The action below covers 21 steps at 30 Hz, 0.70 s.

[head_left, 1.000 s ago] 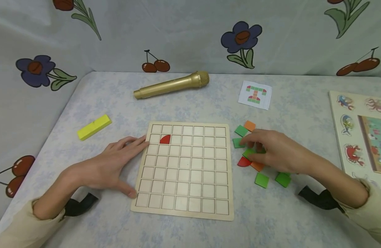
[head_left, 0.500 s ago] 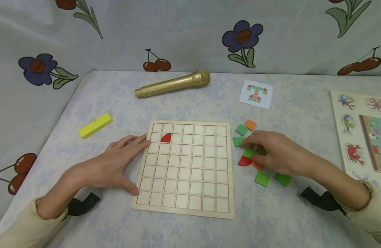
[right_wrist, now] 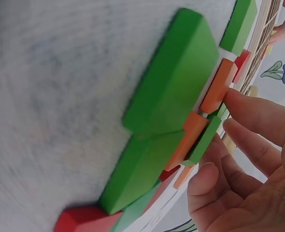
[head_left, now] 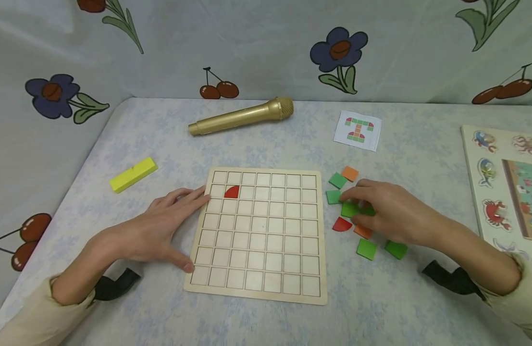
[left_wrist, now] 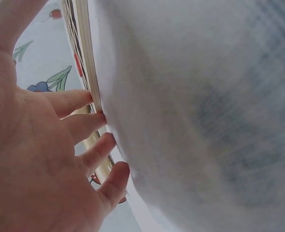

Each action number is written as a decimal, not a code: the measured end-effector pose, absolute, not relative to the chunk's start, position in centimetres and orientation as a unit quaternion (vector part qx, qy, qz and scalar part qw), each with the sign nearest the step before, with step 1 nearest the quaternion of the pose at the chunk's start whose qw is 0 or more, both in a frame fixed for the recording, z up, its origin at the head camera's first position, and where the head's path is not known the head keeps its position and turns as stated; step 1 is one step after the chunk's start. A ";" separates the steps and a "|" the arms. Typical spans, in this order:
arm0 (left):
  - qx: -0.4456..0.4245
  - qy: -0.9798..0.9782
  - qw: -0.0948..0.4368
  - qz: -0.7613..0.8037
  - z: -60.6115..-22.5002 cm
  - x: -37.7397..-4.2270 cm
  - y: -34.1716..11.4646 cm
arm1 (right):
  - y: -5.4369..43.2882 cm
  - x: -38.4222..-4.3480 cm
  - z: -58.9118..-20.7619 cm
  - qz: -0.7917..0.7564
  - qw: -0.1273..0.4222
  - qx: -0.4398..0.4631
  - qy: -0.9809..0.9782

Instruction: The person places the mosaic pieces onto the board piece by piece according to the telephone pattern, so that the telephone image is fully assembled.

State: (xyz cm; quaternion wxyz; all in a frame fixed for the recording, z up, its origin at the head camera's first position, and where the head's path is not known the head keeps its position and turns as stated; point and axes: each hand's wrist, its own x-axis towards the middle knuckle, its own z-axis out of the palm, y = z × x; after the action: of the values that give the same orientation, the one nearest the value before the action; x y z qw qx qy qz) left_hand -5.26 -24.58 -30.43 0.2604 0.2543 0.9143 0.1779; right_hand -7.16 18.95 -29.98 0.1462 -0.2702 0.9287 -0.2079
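Observation:
My left hand lies beside the wooden grid board, fingers straight and spread, fingertips and thumb against its left edge. The left wrist view shows those fingers along the board's edge. A red quarter-circle tile sits in a cell of the second row. Right of the board, my right hand pinches a green square tile between thumb and fingers. Around it lie another red quarter-circle tile, orange tiles and several green tiles; the hand partly hides some.
Behind the board lies a gold microphone, and a pattern card is at its right. A yellow block is on the left. At the right edge stands a sea-animal puzzle board. A patterned cloth hangs behind the table.
The right hand has shifted slightly up and right, and the green tile with it, now apart from the red quarter-circle. The left hand stays at the board's edge.

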 end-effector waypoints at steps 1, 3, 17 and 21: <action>0.255 0.914 0.260 0.178 -30.4 -5.3 -24.6 | 19.0 -7.2 -30.0 -0.208 0.146 -0.270 0.929; 0.255 0.914 0.260 0.178 -30.4 -5.3 -24.6 | 19.0 -7.2 -30.0 -0.209 0.147 -0.269 0.929; 0.243 0.921 0.249 0.174 -30.1 -5.6 -24.4 | 18.1 -6.9 -29.5 -0.229 0.106 -0.284 0.925; 0.241 0.921 0.248 0.178 -30.0 -5.7 -24.3 | 16.5 -6.8 -29.1 -0.252 0.091 -0.297 0.917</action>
State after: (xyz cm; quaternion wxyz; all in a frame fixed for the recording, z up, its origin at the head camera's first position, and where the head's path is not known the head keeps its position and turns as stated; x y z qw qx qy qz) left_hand -5.70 -24.32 -30.03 0.2479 0.2411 0.9212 0.1782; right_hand -6.78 16.51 -29.06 0.0913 -0.2970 0.9166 -0.2517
